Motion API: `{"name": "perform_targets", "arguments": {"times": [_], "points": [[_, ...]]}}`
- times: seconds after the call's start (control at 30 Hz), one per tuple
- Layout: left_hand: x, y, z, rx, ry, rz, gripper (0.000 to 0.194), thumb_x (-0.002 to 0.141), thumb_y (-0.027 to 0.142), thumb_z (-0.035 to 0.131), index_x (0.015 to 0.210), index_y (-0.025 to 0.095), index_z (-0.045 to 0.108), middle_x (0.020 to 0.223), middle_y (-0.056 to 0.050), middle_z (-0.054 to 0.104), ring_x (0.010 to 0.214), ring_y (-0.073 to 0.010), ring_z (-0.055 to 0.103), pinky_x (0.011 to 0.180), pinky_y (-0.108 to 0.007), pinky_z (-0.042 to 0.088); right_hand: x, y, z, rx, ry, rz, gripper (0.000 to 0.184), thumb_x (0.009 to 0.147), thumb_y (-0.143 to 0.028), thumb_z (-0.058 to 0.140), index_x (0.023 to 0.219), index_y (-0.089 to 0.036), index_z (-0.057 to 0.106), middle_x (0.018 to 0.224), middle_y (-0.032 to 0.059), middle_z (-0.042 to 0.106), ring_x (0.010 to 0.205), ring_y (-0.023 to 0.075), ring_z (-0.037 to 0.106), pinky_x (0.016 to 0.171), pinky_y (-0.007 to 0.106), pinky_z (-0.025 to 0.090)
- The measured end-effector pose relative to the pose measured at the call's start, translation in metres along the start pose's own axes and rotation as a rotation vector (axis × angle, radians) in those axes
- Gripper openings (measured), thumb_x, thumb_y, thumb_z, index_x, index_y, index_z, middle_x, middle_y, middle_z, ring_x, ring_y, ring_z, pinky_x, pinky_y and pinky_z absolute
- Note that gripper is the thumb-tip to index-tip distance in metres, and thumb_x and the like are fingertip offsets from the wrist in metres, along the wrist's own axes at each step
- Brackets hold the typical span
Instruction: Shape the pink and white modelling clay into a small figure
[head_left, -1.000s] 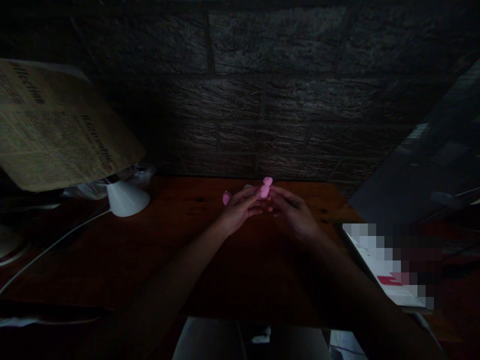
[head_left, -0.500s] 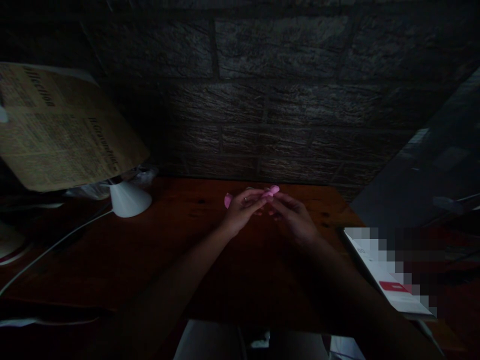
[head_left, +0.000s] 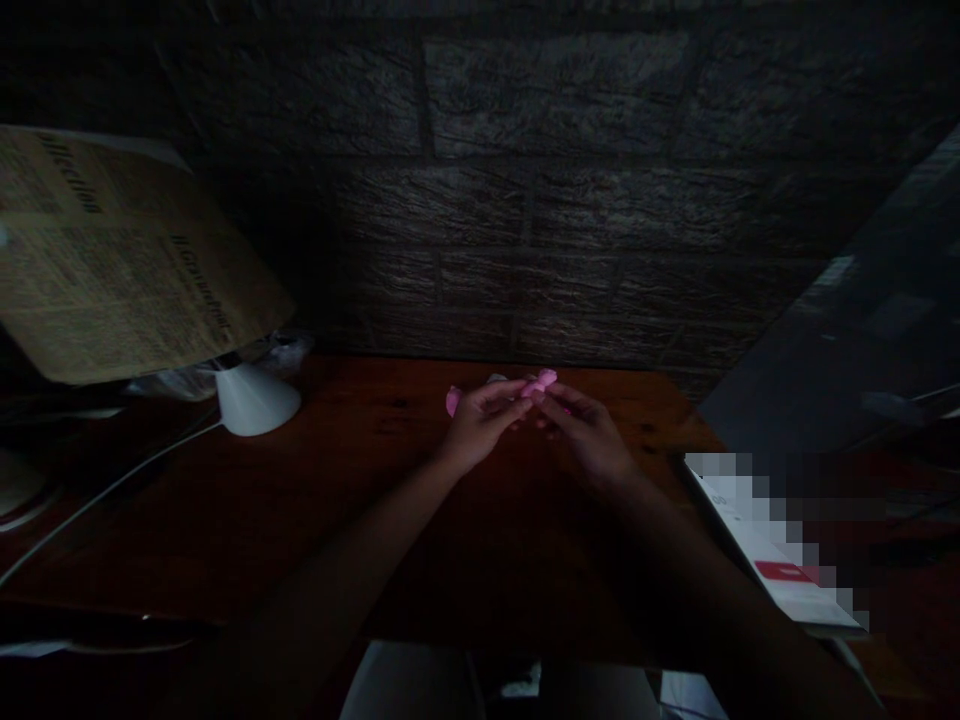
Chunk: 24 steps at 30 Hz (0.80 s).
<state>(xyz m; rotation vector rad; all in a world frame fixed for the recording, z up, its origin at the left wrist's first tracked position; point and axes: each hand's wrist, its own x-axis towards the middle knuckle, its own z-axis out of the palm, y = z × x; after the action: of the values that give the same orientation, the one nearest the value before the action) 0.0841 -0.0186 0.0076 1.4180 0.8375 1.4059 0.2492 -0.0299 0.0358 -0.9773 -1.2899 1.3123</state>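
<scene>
Between my two hands is a small pink lumpy figure (head_left: 541, 382), made of rounded parts like modelling clay; the dim light hides its exact kind. My left hand (head_left: 484, 420) pinches its left side with thumb and fingers. From the other side, my right hand (head_left: 589, 430) closes its thumb and fingertips on the lower right of it. Just beyond my left hand, a second pink piece (head_left: 453, 401) shows on the wooden table (head_left: 360, 480), partly covered by the hand. Something pale (head_left: 496, 379) peeks out behind my left fingers.
A white cone-shaped lamp base (head_left: 256, 400) with a cord stands at left, below a newsprint-patterned shade (head_left: 135, 260). Crumpled clear plastic (head_left: 281, 352) lies behind it. On the right is a white box or booklet (head_left: 787, 560), partly pixelated. A dark brick wall (head_left: 555, 210) closes off the back.
The pink figure has tipped from upright to leaning right and sits slightly lower between my hands. Both hands keep their hold, with the left thumb shifted. The last half second shows little difference.
</scene>
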Motion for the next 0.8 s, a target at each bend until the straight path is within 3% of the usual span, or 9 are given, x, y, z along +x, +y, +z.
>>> {"name": "perform_targets", "arguments": {"times": [0.13, 0.27, 0.47, 0.63, 0.8], "points": [[-0.0003, 0.0000, 0.0024, 0.030, 0.036, 0.029, 0.028, 0.078, 0.032, 0.082, 0.104, 0.022, 0.081, 0.102, -0.007, 0.078, 0.075, -0.0136, 0.067, 0.062, -0.025, 0.052, -0.0003, 0.0000, 0.0014, 0.006, 0.003, -0.006, 0.045, 0.065, -0.062, 0.088, 0.090, -0.025, 0.080, 0.086, 0.0030, 0.074, 0.070, 0.0144, 0.060, 0.061, 0.027, 0.043], [-0.0007, 0.0018, 0.0032, 0.009, 0.023, 0.026, 0.030, 0.076, 0.032, 0.084, 0.103, 0.021, 0.079, 0.110, -0.009, 0.077, 0.080, -0.0155, 0.069, 0.063, -0.026, 0.053, 0.0000, -0.0013, 0.0014, 0.021, -0.014, 0.004, 0.044, 0.063, -0.061, 0.090, 0.087, -0.025, 0.080, 0.087, 0.0021, 0.073, 0.070, 0.0140, 0.059, 0.061, 0.027, 0.042], [-0.0010, 0.0077, 0.0032, -0.101, -0.012, -0.108, 0.039, 0.079, 0.039, 0.082, 0.114, 0.021, 0.076, 0.115, -0.012, 0.077, 0.094, -0.0223, 0.074, 0.066, -0.027, 0.057, -0.0001, -0.0017, 0.0004, 0.062, 0.001, 0.037, 0.039, 0.064, -0.055, 0.091, 0.087, -0.026, 0.080, 0.083, 0.0001, 0.071, 0.069, 0.0130, 0.056, 0.063, 0.028, 0.042], [-0.0004, 0.0077, 0.0032, -0.216, -0.041, -0.190, 0.043, 0.079, 0.039, 0.084, 0.118, 0.021, 0.076, 0.109, -0.011, 0.078, 0.087, -0.0194, 0.074, 0.070, -0.028, 0.057, 0.0003, -0.0002, 0.0003, 0.144, -0.026, 0.063, 0.038, 0.062, -0.053, 0.093, 0.087, -0.026, 0.079, 0.082, -0.0002, 0.071, 0.071, 0.0133, 0.057, 0.063, 0.027, 0.041], [-0.0004, 0.0069, 0.0029, -0.299, -0.030, -0.226, 0.038, 0.077, 0.036, 0.087, 0.110, 0.022, 0.080, 0.107, -0.008, 0.076, 0.087, -0.0164, 0.071, 0.071, -0.026, 0.056, 0.0020, 0.0032, -0.0011, 0.223, -0.061, 0.106, 0.039, 0.061, -0.052, 0.094, 0.088, -0.027, 0.080, 0.083, -0.0009, 0.071, 0.069, 0.0116, 0.056, 0.060, 0.025, 0.041]]}}
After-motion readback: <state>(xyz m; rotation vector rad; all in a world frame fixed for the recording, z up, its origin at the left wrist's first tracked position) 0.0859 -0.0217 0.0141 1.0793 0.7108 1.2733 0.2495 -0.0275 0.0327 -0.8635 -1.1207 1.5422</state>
